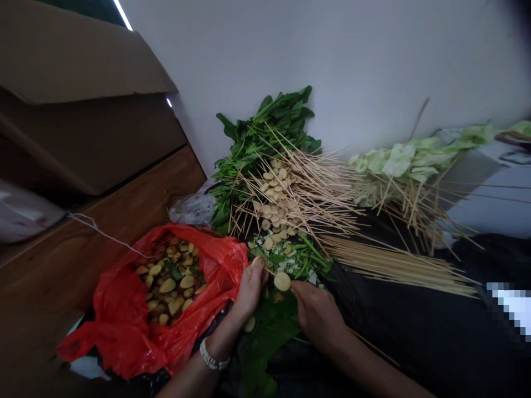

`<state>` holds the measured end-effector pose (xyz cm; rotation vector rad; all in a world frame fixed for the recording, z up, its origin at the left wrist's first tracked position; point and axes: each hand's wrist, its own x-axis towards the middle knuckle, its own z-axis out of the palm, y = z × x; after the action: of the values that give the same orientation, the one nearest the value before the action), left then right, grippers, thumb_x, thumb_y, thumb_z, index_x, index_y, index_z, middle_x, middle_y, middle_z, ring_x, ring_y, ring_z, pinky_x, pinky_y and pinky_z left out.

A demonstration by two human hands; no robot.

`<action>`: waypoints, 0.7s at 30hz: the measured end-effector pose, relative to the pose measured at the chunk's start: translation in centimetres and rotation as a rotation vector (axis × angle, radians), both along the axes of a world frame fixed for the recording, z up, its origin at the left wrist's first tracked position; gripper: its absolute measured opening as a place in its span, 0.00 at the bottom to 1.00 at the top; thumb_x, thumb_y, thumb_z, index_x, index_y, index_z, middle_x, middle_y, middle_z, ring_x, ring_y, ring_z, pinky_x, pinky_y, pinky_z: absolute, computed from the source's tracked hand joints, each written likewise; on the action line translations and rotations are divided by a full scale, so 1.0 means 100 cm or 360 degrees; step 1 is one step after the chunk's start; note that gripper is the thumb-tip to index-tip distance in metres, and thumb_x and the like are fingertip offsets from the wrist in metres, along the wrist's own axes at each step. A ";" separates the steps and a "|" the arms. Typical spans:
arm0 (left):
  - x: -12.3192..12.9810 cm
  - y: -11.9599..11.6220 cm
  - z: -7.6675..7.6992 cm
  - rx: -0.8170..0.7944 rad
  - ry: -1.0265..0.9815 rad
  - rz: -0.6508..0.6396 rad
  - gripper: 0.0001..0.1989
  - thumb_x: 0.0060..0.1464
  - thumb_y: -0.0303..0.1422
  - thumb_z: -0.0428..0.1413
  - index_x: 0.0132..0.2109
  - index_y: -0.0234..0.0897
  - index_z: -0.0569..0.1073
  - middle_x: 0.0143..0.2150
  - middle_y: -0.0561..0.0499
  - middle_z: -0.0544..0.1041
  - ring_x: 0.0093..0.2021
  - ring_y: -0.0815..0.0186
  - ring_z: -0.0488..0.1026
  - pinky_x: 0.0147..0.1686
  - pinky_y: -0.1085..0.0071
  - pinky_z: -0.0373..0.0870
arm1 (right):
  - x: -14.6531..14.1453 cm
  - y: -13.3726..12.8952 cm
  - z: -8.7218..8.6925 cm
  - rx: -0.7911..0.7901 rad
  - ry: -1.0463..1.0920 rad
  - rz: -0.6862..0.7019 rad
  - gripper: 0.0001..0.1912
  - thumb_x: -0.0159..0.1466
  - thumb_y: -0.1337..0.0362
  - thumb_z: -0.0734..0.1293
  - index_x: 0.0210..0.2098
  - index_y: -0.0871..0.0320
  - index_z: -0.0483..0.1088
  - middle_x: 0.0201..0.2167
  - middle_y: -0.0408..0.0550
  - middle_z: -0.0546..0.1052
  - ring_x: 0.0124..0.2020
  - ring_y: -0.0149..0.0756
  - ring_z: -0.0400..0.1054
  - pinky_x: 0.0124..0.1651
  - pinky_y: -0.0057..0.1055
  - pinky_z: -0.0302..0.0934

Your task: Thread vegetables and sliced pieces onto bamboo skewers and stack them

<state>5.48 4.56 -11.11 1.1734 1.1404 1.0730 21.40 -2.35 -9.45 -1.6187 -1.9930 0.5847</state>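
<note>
My left hand (251,284), with a white beaded bracelet at the wrist, is closed around the end of a thin wooden skewer (270,271) and a pale slice at its fingertips. My right hand (317,312) pinches the edge of a round pale yellow slice (282,281), which sits by the skewer between both hands. Left of my hands, a red plastic bag (124,337) lies open around many cut slices (168,285). Beyond my hands are skewers with round slices (276,182) and a row of bare skewers (402,265).
Leafy greens (269,124) lean against the wall at the back. Skewered cabbage (400,159) lies at the right. Chopped greens (301,257) lie just beyond my hands, and large leaves (269,337) beneath them. A cardboard box (91,132) stands at the left.
</note>
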 end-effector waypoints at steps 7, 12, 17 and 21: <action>0.001 -0.004 -0.002 0.0007 0.0095 -0.0030 0.26 0.56 0.56 0.48 0.23 0.39 0.57 0.20 0.59 0.54 0.21 0.71 0.49 0.20 0.73 0.48 | -0.003 0.000 -0.005 0.0015 0.0020 0.0011 0.15 0.65 0.74 0.56 0.37 0.56 0.73 0.36 0.48 0.80 0.39 0.34 0.74 0.41 0.25 0.59; 0.006 -0.008 -0.001 0.0027 0.0140 -0.0088 0.27 0.54 0.58 0.48 0.25 0.39 0.61 0.22 0.56 0.59 0.24 0.68 0.54 0.23 0.71 0.54 | -0.005 0.005 -0.001 0.0041 0.0078 0.0017 0.15 0.68 0.71 0.55 0.37 0.56 0.73 0.35 0.48 0.80 0.39 0.35 0.74 0.41 0.25 0.60; 0.004 -0.005 0.003 0.0118 0.0176 0.0039 0.30 0.50 0.63 0.46 0.26 0.39 0.64 0.25 0.52 0.65 0.27 0.64 0.61 0.27 0.68 0.60 | 0.001 0.010 0.000 0.0091 0.0051 -0.0006 0.16 0.69 0.69 0.55 0.40 0.55 0.73 0.36 0.48 0.80 0.39 0.34 0.74 0.41 0.25 0.60; -0.001 -0.003 0.017 0.0318 0.0247 0.0135 0.31 0.56 0.61 0.40 0.26 0.39 0.66 0.20 0.54 0.63 0.24 0.66 0.59 0.25 0.69 0.57 | 0.006 0.009 -0.003 0.0171 -0.0007 -0.0078 0.16 0.69 0.67 0.54 0.41 0.55 0.73 0.39 0.48 0.80 0.41 0.35 0.75 0.42 0.26 0.61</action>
<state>5.40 4.28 -9.46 1.3950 1.2333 1.1981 22.04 -1.44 -9.75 -1.6004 -1.9475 0.4480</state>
